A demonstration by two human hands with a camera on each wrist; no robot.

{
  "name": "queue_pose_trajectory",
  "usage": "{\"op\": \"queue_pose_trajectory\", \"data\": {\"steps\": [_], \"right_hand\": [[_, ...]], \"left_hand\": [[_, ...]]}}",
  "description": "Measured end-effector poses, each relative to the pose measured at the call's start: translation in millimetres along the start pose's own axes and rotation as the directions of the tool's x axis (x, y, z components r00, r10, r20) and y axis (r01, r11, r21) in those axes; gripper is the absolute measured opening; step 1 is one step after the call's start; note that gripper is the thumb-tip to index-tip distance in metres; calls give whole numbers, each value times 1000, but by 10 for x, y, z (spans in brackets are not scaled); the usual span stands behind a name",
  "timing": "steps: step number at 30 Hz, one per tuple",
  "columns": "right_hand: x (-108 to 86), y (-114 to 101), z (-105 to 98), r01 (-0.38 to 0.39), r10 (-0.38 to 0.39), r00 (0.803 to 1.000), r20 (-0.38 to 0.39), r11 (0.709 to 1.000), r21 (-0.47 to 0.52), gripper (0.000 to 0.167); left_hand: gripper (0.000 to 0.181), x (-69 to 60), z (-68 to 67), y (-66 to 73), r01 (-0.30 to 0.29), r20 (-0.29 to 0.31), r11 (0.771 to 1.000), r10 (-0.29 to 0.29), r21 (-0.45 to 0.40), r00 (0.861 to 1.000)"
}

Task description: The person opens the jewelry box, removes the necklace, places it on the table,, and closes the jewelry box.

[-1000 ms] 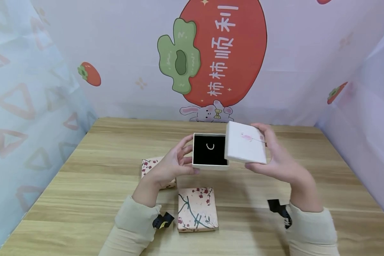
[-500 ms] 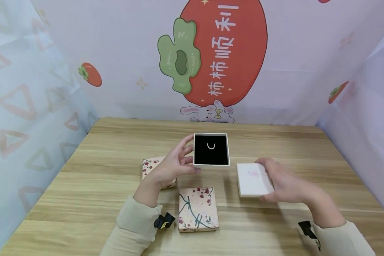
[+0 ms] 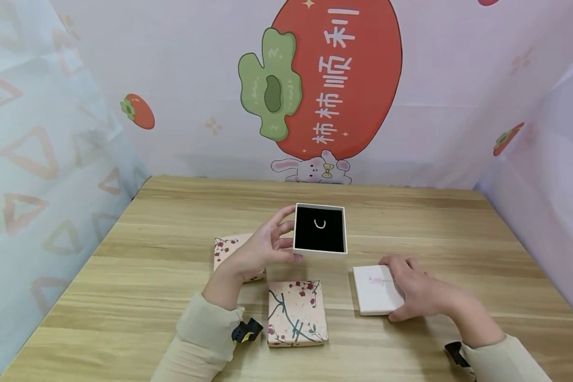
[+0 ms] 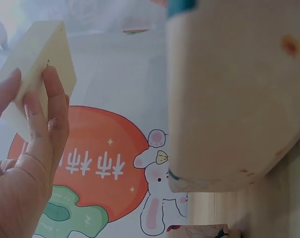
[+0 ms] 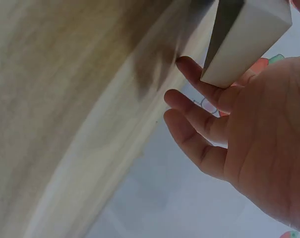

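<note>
My left hand (image 3: 255, 252) holds a small white gift box (image 3: 321, 253) raised above the table, thumb at its near side and fingers along its left. Black padding (image 3: 310, 241) lines the box, and a small pale C-shaped piece (image 3: 320, 228), perhaps part of a ring, shows in it. In the left wrist view, fingertips press the cream outer side of the box (image 4: 60, 59). My right hand (image 3: 422, 292) grips the white lid (image 3: 370, 300) with its pink flower print, low at the right. One edge of the lid (image 5: 249, 44) shows in the right wrist view; whether it touches the table is unclear.
A pink blossom-patterned box (image 3: 298, 313) lies on the wooden table (image 3: 172, 318) between my forearms. Another patterned box (image 3: 224, 252) sits farther left, partly behind my left hand. A printed cloth backdrop (image 3: 196, 106) stands behind the table and along both sides.
My right hand has taken the white lid off to the right, then down and toward me, to table level. The left hand stays nearly in place with the open box.
</note>
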State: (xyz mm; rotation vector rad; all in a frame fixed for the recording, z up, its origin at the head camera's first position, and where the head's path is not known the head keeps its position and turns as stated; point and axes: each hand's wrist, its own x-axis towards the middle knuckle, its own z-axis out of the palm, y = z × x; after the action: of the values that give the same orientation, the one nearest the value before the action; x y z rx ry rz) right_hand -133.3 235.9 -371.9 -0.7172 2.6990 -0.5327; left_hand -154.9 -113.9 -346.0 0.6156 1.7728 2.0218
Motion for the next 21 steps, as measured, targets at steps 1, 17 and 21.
{"op": "queue_pose_trajectory", "data": {"steps": [1,17,21], "right_hand": [[-4,5,8,-8,8,1000,6,1000,-2,100],[145,-202,-282,148,-112,980,-165,962,228,59],[277,-383,-380,199,-125,971,-202,891,409,46]], "left_hand": [[98,3,5,-2,-2,7,1000,2,2,1000],[100,23,75,-36,42,-7,999,-42,20,999],[100,27,87,-35,33,-7,999,-32,31,999]]}}
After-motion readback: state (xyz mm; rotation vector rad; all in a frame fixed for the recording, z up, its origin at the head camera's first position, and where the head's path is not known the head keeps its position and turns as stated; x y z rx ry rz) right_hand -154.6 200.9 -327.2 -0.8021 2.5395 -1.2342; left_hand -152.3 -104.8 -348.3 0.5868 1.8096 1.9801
